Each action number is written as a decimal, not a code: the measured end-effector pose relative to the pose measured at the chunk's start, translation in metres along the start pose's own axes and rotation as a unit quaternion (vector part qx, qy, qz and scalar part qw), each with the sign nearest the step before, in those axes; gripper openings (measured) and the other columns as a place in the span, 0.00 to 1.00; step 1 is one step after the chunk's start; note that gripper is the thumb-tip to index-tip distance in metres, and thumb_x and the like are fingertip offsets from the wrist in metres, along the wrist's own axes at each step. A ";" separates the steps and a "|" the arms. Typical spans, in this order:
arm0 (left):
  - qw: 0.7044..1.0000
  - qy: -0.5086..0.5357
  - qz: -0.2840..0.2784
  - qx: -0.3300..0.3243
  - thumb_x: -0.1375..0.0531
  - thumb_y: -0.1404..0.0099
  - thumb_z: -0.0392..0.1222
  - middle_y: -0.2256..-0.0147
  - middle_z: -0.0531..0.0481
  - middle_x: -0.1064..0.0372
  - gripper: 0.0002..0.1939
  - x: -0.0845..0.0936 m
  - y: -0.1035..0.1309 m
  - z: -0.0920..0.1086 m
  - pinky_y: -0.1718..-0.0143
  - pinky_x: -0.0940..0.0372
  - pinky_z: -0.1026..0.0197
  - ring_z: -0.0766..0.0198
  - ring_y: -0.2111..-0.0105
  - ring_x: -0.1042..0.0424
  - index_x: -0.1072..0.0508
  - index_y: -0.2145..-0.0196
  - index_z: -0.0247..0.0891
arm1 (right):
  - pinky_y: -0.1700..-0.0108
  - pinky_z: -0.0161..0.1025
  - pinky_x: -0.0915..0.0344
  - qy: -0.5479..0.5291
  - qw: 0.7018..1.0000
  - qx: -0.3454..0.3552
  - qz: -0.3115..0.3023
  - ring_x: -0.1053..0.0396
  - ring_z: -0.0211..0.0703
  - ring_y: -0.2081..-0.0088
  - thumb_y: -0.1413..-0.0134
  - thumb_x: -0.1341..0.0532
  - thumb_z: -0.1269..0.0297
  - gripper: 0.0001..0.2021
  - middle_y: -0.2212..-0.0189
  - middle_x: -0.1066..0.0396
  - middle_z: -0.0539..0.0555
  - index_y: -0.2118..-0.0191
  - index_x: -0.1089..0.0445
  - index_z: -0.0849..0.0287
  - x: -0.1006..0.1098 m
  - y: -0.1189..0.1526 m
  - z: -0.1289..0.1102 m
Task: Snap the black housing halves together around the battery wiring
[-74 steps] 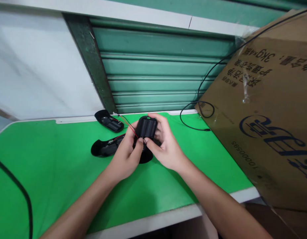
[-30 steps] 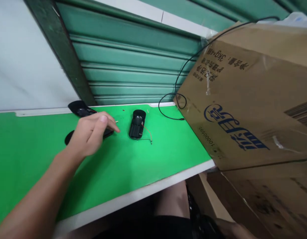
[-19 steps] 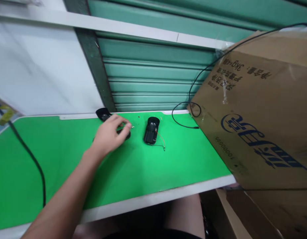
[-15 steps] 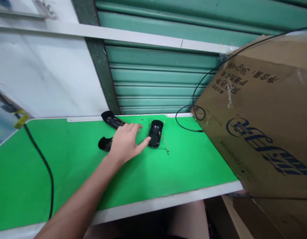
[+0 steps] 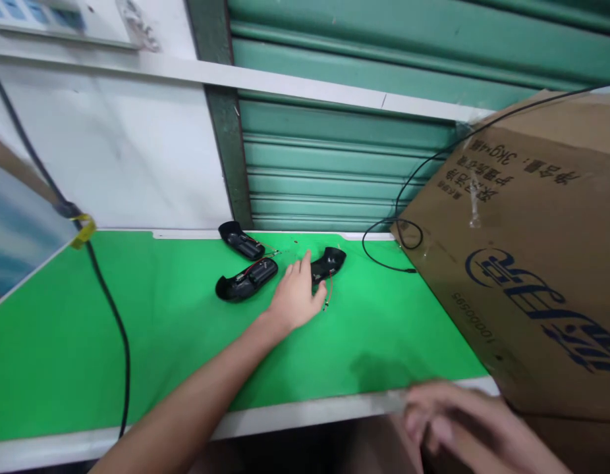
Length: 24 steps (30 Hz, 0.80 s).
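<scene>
Three black curved plastic handle shells with thin wires are on the green tabletop (image 5: 176,355). My left hand (image 5: 296,293) is at the near end of the right-hand handle shell (image 5: 329,262), its thumb and fingers on either side of that end, which they partly hide. A reddish wire trails from this shell toward the front. Just left of the hand is a second handle shell (image 5: 248,280), and behind it lies the third handle shell (image 5: 240,241). My right hand (image 5: 441,418) is at the table's front edge, blurred by motion, its fingers unclear.
A large cardboard box (image 5: 522,243) stands along the right side. One black cable (image 5: 384,263) loops near it on the table's back right. Another black cable (image 5: 110,303) with a yellow tag hangs at the left. A green roller shutter (image 5: 344,158) rises behind.
My left hand has moved right onto the right-hand handle shell, which has turned so its far end points right. My right hand has come into view at lower right. The camera view has shifted.
</scene>
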<state>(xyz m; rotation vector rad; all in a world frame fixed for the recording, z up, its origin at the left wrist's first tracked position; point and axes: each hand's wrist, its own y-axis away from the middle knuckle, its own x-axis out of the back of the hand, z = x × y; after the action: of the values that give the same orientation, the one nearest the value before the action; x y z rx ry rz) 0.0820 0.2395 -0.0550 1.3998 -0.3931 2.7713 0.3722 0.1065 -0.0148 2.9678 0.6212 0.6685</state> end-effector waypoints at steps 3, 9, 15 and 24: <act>0.999 0.024 0.029 -0.012 0.48 0.25 0.48 0.41 0.25 0.33 0.37 0.007 0.003 -0.008 0.36 0.36 0.41 0.41 0.39 0.31 0.50 0.27 0.22 | 0.69 0.38 0.25 -0.012 0.988 0.067 0.137 0.24 0.46 0.69 0.36 0.34 0.43 0.18 0.67 0.21 0.57 0.59 0.21 0.54 -0.005 -0.078 -0.036; 0.965 0.170 0.199 -0.031 0.36 0.32 0.51 0.42 0.32 0.32 0.42 0.022 0.008 -0.018 0.36 0.37 0.40 0.45 0.40 0.30 0.47 0.29 0.33 | 0.58 0.40 0.22 -0.212 0.976 0.030 0.042 0.20 0.47 0.55 0.47 0.27 0.45 0.25 0.53 0.21 0.58 0.50 0.27 0.55 -0.047 -0.218 -0.050; 0.911 0.366 0.156 0.106 0.33 0.44 0.72 0.51 0.39 0.26 0.44 0.045 0.007 -0.019 0.51 0.27 0.47 0.46 0.49 0.25 0.30 0.42 0.37 | 0.68 0.34 0.27 -0.263 0.959 0.040 -0.096 0.24 0.41 0.69 0.56 0.22 0.56 0.24 0.68 0.21 0.50 0.54 0.24 0.57 -0.056 -0.257 -0.052; 0.664 0.569 -0.400 0.274 0.56 0.43 0.89 0.59 0.36 0.18 0.55 0.059 0.010 -0.017 0.85 0.31 0.62 0.52 0.73 0.18 0.23 0.48 0.36 | 0.70 0.35 0.30 -0.062 0.938 0.071 -0.333 0.24 0.42 0.72 0.40 0.30 0.49 0.21 0.71 0.19 0.50 0.51 0.18 0.61 -0.019 -0.216 -0.059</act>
<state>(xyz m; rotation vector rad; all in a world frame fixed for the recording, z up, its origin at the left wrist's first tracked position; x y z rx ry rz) 0.0321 0.2275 -0.0199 -0.4093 0.9028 2.3142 0.2507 0.2946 0.0046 2.5996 1.5998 0.3768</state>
